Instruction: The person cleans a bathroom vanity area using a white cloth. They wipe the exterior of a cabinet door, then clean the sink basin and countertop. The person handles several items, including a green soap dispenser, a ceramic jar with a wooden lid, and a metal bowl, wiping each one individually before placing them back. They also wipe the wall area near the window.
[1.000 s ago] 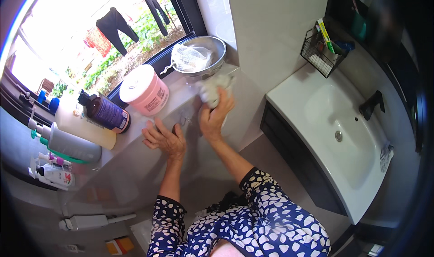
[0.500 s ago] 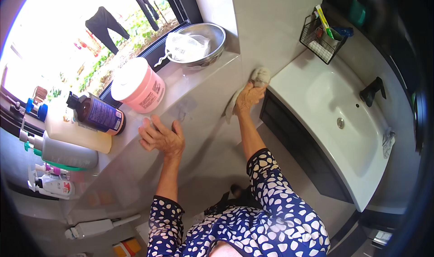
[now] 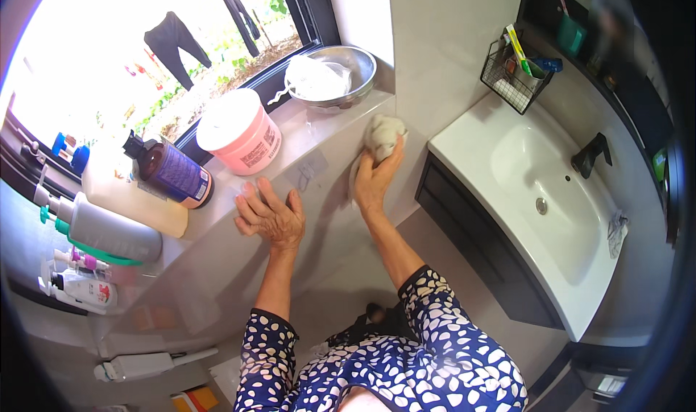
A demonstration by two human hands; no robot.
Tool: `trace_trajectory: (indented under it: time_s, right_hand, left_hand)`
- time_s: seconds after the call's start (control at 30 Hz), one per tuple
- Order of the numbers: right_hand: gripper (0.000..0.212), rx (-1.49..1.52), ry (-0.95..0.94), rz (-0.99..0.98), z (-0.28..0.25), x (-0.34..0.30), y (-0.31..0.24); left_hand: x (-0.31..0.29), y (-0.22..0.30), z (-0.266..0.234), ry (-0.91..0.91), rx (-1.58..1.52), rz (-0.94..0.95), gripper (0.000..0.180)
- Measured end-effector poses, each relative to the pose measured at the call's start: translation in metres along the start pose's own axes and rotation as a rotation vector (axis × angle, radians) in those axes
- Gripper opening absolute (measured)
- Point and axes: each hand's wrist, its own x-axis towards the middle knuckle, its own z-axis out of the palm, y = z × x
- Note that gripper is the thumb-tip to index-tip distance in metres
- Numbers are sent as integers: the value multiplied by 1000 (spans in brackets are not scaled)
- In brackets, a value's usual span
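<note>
A bunched off-white cloth (image 3: 386, 135) is in my right hand (image 3: 375, 180), pressed against the tiled wall (image 3: 326, 216) below the window ledge. Part of the cloth hangs down beside my fingers. My left hand (image 3: 272, 215) is held up near the ledge's edge with its fingers spread and nothing in it. Just beyond it stands a pink tub with a white lid (image 3: 243, 136). Further right on the ledge (image 3: 301, 133) sits a metal bowl (image 3: 360, 75) with a white mesh bag (image 3: 316, 78) in it.
Several bottles crowd the ledge's left end, among them a dark pump bottle with a purple label (image 3: 174, 172) and a grey bottle (image 3: 116, 227). At right are a white washbasin (image 3: 464, 147) with a black tap (image 3: 591, 154), a dark cabinet (image 3: 478, 238) and a wire basket (image 3: 511, 85).
My right hand has moved left along the wall with the cloth, away from the corner by the washbasin. My left hand stays raised and spread. The view has shifted slightly.
</note>
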Motion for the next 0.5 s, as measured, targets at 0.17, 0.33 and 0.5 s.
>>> trace_trajectory:
  time_s: [0.17,0.33,0.5]
  right_hand:
    - [62,-163,-312,-474,-11,-16,-8]
    - [60,-119,-173,-324,-17,45,-2]
    - [58,-127,-1,-254,-31,109,33]
  left_hand:
    - [0,0,-5,-32,-15,18,65]
    - [2,-14,-26,-178,-144,24,66]
    - [28,5,-82,-124,-692,-23,64]
